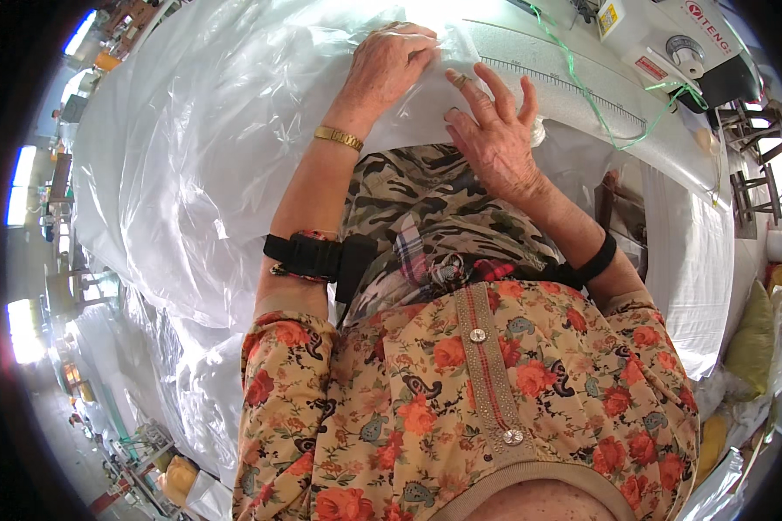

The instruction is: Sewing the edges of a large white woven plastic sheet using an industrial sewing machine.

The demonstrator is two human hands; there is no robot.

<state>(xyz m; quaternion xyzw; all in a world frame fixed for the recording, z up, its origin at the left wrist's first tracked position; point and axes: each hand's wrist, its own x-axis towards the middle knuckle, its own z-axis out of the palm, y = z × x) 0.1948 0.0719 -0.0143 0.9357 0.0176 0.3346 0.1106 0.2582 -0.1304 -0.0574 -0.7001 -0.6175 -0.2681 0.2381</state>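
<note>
A large, thin translucent plastic sheet (191, 165) lies in loose folds across the left of the worktable and hangs toward my lap. My left hand (389, 68), a gold watch on its wrist, is closed with thumb and fingers pinched on the sheet near the bright spot at the top. Just right of it, my right hand (497, 139) is raised with its fingers apart and a band around one finger. Nothing shows between those fingers. Whether their tips touch the plastic, I cannot tell.
Along the table edge (669, 143) runs a printed ruler scale (573, 87). Green string (573, 65) trails over it to a white machine housing (669, 43) with a round knob at the upper right. Wooden stools (756, 187) and an olive sack (750, 334) stand at the right.
</note>
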